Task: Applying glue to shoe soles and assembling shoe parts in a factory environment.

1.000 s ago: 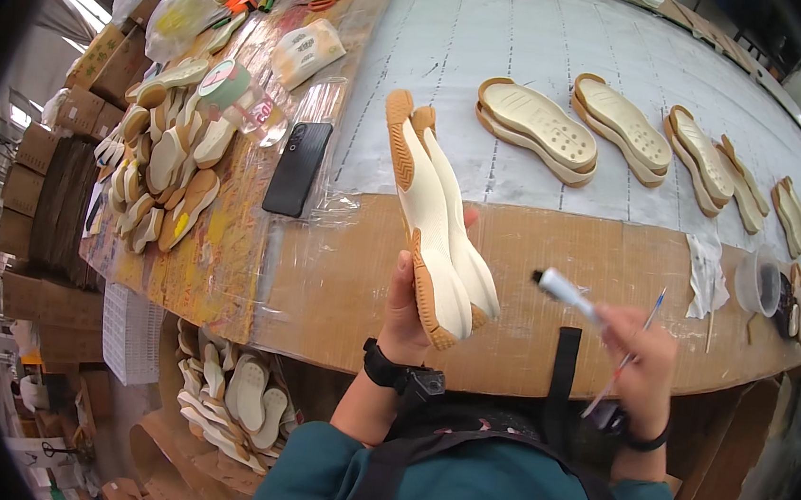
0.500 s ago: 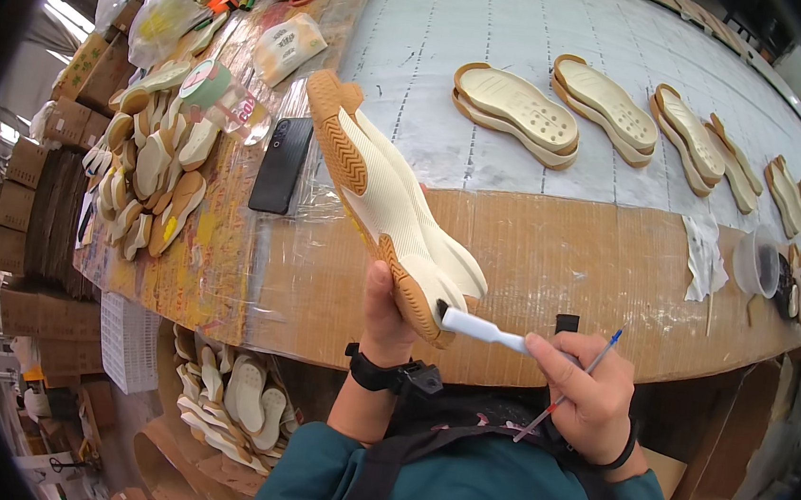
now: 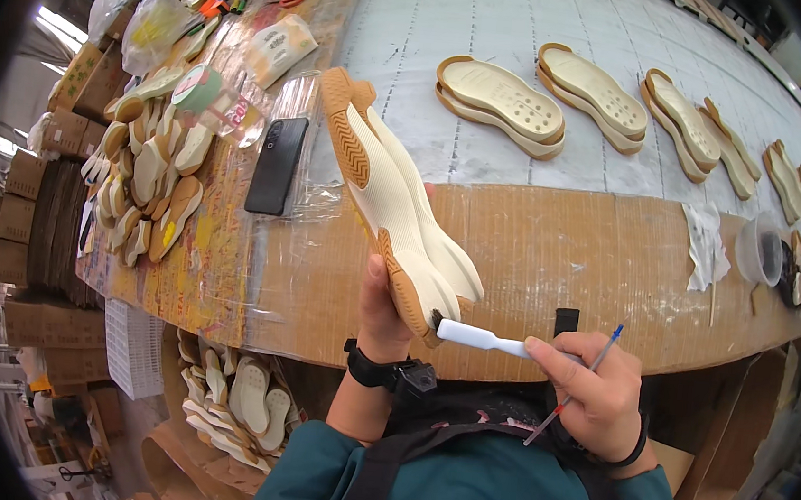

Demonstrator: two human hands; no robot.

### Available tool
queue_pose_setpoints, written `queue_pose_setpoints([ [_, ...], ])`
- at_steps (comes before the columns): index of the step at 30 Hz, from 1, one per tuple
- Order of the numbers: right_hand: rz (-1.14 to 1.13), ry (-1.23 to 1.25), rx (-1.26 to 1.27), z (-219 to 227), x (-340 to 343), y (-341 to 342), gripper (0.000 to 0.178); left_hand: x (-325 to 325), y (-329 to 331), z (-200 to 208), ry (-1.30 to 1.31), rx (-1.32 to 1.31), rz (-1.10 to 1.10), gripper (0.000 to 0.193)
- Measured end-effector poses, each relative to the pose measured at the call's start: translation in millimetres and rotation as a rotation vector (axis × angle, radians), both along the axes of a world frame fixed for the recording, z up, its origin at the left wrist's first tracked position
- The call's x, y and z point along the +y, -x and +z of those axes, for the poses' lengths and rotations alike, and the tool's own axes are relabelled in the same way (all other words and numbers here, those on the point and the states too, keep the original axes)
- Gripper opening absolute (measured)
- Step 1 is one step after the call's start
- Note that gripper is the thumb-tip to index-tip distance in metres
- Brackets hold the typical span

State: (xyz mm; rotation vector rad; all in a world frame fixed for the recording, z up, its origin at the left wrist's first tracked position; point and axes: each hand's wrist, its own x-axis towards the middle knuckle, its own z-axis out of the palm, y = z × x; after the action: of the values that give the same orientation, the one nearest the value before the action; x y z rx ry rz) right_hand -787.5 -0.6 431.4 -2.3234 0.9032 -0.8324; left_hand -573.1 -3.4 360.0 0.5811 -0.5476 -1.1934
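My left hand (image 3: 386, 311) grips a pair of cream shoe soles (image 3: 404, 193) with tan tread patches, held tilted above the bench with the lower end toward me. My right hand (image 3: 593, 391) is closed on the handle of a small white brush (image 3: 488, 338). Its dark bristles touch the tan edge at the lower end of the soles. A clear pen (image 3: 592, 370) with a blue tip and a red part is also tucked between the fingers of that hand. My left fingers are mostly hidden behind the soles.
Pairs of soles (image 3: 501, 102) stand in a row on the pale bench top. At left lie a black phone (image 3: 276, 165), a bottle with a green lid (image 3: 197, 87) and a heap of soles (image 3: 152, 166). A clear tub (image 3: 758, 248) and a white rag (image 3: 704, 248) sit at right.
The soles have turned slightly more upright. The brush has shifted slightly down and left along their lower end, and my right hand has shifted slightly right.
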Motion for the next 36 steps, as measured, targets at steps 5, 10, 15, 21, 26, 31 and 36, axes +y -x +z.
queue_pose_setpoints([
  [5, -0.056, 0.002, -0.047, 0.0, -4.6, -1.1, 0.05, -1.8, 5.8, -1.0, -0.012, 0.047, -0.052, 0.087],
  [10, -0.014, -0.007, 0.006, 0.6, -2.5, 2.7, 0.049, -3.5, 7.2, 1.8, -0.019, 0.0, -0.071, 0.085],
  [15, 0.0, 0.011, 0.019, 2.7, -1.2, 7.3, 0.048, -3.0, 8.7, 1.5, -0.038, 0.026, -0.097, 0.083],
  [21, -0.082, 0.025, -0.032, 0.9, -3.9, 13.6, 0.046, -5.7, 16.2, 11.9, 0.009, 0.176, -0.257, 0.089],
  [26, -0.136, 0.003, -0.053, 0.1, -6.4, 11.4, 0.044, -5.2, 17.8, 10.0, 0.036, 0.115, -0.245, 0.088],
  [31, -0.18, -0.036, 0.015, 2.5, -1.7, 21.6, 0.039, -1.7, 12.6, -0.6, -0.08, 0.109, -0.174, 0.086],
  [36, -0.519, 0.023, -0.082, -3.0, -16.9, 65.3, 0.032, -6.6, 24.6, 0.5, -0.026, 0.253, -0.179, 0.086],
])
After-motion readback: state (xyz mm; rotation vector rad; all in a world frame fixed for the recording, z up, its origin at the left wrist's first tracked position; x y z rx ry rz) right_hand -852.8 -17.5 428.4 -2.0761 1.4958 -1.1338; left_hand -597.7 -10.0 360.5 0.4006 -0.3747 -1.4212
